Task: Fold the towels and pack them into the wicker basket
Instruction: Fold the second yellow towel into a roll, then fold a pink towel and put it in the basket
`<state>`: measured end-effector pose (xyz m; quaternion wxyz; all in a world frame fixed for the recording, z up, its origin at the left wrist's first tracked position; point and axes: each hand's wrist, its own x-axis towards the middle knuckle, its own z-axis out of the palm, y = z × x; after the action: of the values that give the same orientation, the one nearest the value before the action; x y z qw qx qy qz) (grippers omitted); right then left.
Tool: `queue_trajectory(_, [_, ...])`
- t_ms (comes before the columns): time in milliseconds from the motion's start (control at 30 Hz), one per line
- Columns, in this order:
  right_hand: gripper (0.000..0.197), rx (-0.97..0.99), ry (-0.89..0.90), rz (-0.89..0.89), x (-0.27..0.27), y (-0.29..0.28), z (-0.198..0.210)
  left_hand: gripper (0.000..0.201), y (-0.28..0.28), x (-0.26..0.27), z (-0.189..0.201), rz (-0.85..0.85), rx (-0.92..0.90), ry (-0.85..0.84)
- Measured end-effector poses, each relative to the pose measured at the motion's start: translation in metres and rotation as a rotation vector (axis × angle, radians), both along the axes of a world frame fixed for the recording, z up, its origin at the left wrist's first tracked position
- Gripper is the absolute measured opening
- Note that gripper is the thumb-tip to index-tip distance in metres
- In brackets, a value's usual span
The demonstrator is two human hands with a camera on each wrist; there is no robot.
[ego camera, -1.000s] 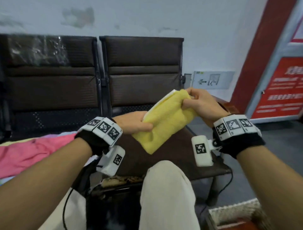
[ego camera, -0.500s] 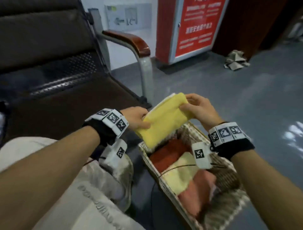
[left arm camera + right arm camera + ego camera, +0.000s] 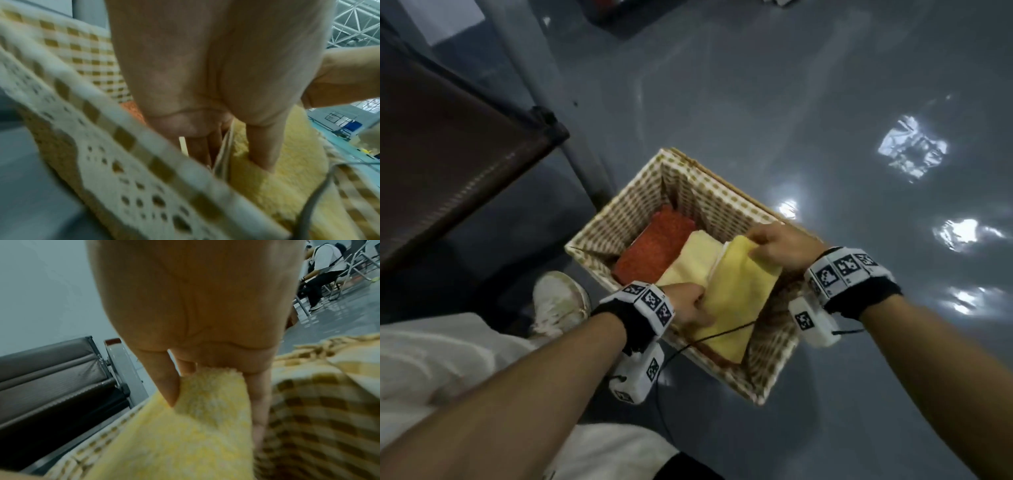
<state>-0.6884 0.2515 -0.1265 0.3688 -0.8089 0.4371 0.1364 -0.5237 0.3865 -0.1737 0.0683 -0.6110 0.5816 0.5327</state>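
A folded yellow towel (image 3: 736, 294) lies slanted inside the wicker basket (image 3: 619, 209), which stands on the floor and has a checked cloth lining. My left hand (image 3: 690, 306) grips the towel's near left edge, thumb on top. My right hand (image 3: 777, 248) pinches its far right corner (image 3: 216, 386). Beside it in the basket lie a pale yellow folded towel (image 3: 693, 255) and an orange-red one (image 3: 654, 248). In the left wrist view my fingers (image 3: 261, 146) press into the yellow pile behind the basket's lace-trimmed rim (image 3: 123, 146).
A dark brown bench seat (image 3: 445, 150) with a metal leg (image 3: 582, 161) stands left of the basket. My white shoe (image 3: 560, 301) and pale trouser leg (image 3: 431, 359) are near its left side. Glossy grey floor (image 3: 825, 120) spreads to the right. A thin black cable (image 3: 722, 334) crosses the basket.
The view swung from the bench down to the basket. Both hands carried the yellow towel down from mid-air into the basket, onto the towels there.
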Motion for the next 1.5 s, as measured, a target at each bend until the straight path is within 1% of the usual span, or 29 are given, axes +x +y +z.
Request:
queue_trajectory(67, [0.032, -0.02, 0.126, 0.055, 0.002, 0.003, -0.011, 0.038, 0.006, -0.008, -0.009, -0.018, 0.007, 0.011])
queue_trajectory(133, [0.029, -0.031, 0.22, 0.088, 0.008, 0.007, -0.025, 0.018, 0.008, -0.011, -0.014, 0.005, -0.036, -0.047])
queue_trajectory(167, [0.028, -0.029, 0.268, 0.094, 0.011, 0.009, -0.032, 0.012, 0.007, -0.01, -0.013, 0.041, -0.059, -0.082])
queue_trajectory(200, [0.026, -0.028, 0.314, 0.093, 0.014, 0.011, -0.04, 0.011, 0.006, -0.007, -0.011, 0.08, -0.073, -0.106])
queue_trajectory(267, [0.017, -0.059, 0.403, 0.085, 0.017, 0.012, -0.053, 0.023, 0.004, 0.002, -0.003, 0.15, -0.099, -0.12])
queue_trajectory(300, [0.012, -0.089, 0.441, 0.085, 0.018, 0.012, -0.056, 0.025, 0.004, 0.009, 0.003, 0.18, -0.12, -0.117])
queue_trajectory(367, [0.013, -0.163, 0.466, 0.09, 0.02, 0.009, -0.054, 0.022, 0.005, 0.024, 0.017, 0.266, -0.179, -0.098])
queue_trajectory(433, [0.013, -0.245, 0.428, 0.11, 0.025, 0.006, -0.044, 0.015, 0.008, 0.04, 0.033, 0.392, -0.281, -0.078])
queue_trajectory(500, [0.011, -0.326, 0.371, 0.13, 0.037, 0.007, -0.025, 0.014, 0.014, 0.055, 0.053, 0.52, -0.373, -0.034])
queue_trajectory(567, [0.013, -0.397, 0.276, 0.132, 0.057, 0.01, 0.0, 0.014, 0.024, 0.07, 0.078, 0.621, -0.44, 0.01])
queue_trajectory(700, [0.015, -0.435, -0.09, 0.182, 0.12, 0.019, 0.071, 0.012, 0.047, 0.109, 0.142, 0.719, -0.589, -0.004])
queue_trajectory(767, [0.016, -0.457, -0.21, 0.251, 0.158, 0.03, 0.111, 0.011, 0.062, 0.137, 0.18, 0.752, -0.689, -0.043])
queue_trajectory(867, [0.017, -0.519, -0.299, 0.367, 0.222, 0.051, 0.167, 0.011, 0.091, 0.184, 0.238, 0.832, -0.817, -0.1])
queue_trajectory(933, [0.017, -0.561, -0.356, 0.448, 0.269, 0.071, 0.199, 0.012, 0.117, 0.218, 0.27, 0.958, -0.855, -0.087])
queue_trajectory(1033, [0.017, -0.599, -0.414, 0.603, 0.336, 0.112, 0.234, 0.015, 0.166, 0.267, 0.298, 1.133, -0.878, -0.121])
queue_trajectory(1133, [0.015, -0.603, -0.449, 0.761, 0.397, 0.16, 0.249, 0.017, 0.226, 0.309, 0.301, 1.239, -0.856, -0.227])
queue_trajectory(1267, [0.012, -0.57, -0.413, 0.981, 0.474, 0.228, 0.251, 0.015, 0.309, 0.354, 0.279, 1.347, -0.79, -0.309])
queue_trajectory(1367, [0.014, -0.556, -0.336, 1.134, 0.522, 0.281, 0.237, 0.011, 0.364, 0.377, 0.254, 1.396, -0.738, -0.365])
queue_trajectory(1500, [0.015, -0.489, -0.347, 1.271, 0.568, 0.35, 0.201, 0.01, 0.433, 0.401, 0.218, 1.388, -0.57, -0.548])
